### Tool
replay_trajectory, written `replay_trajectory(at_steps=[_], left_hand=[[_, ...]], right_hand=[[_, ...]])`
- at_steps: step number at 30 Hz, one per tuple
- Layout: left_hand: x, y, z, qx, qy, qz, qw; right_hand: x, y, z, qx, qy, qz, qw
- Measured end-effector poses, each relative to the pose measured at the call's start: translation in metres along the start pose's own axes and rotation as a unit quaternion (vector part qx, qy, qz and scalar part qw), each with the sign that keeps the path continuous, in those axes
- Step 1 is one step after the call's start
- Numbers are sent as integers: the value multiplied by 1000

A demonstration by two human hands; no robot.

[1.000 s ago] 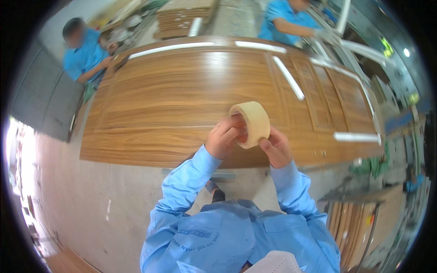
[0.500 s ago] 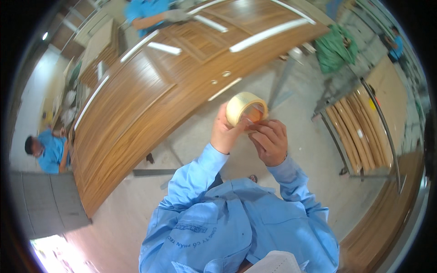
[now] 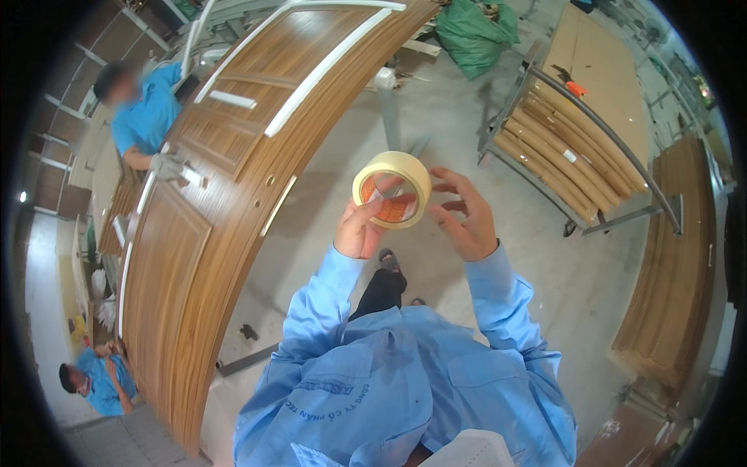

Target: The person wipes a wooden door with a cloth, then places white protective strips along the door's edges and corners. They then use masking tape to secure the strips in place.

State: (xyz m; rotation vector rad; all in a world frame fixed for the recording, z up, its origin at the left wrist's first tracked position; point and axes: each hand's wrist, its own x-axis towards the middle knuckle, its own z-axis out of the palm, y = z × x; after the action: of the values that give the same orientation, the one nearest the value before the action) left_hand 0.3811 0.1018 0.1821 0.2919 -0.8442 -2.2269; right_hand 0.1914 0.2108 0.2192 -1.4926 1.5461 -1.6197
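A roll of pale yellow tape (image 3: 398,161) with an orange-printed core is held up in front of my chest. My left hand (image 3: 358,233) grips it at the lower left, thumb hooked over the rim into the core. Just right of the roll is my right hand (image 3: 473,219), its fingers spread and curved with nothing seen in them. Its fingertips are close to the roll's edge; whether they touch it I cannot tell. Left of my hands lies a brown wood-grain door (image 3: 222,268) with white strips (image 3: 319,78) along its edges and panels.
Across the door, a person in blue (image 3: 148,117) rests a gloved hand on it; another person (image 3: 101,381) is at its near left end. To the right stands a metal-framed cart (image 3: 677,214) with brown boards (image 3: 564,156). A green sack (image 3: 475,39) sits at the back.
The view has swung right, so the door now lies further left. My right hand has come away from the roll's core, and the roll's opening now faces me more.
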Motion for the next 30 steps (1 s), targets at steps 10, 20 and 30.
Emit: replay_trajectory(at_steps=[10,20,30], left_hand=[[151,-7,-61,-159,13,-78,984],[254,-4,-37,-67,79,-108,989],[307,-23,5,418,77,141,894]], right_hand=[[135,59,14,27,-5,153,988],[197,95,-22,-219,113,26,969],[272,110,-106,-123,36,-61,990]])
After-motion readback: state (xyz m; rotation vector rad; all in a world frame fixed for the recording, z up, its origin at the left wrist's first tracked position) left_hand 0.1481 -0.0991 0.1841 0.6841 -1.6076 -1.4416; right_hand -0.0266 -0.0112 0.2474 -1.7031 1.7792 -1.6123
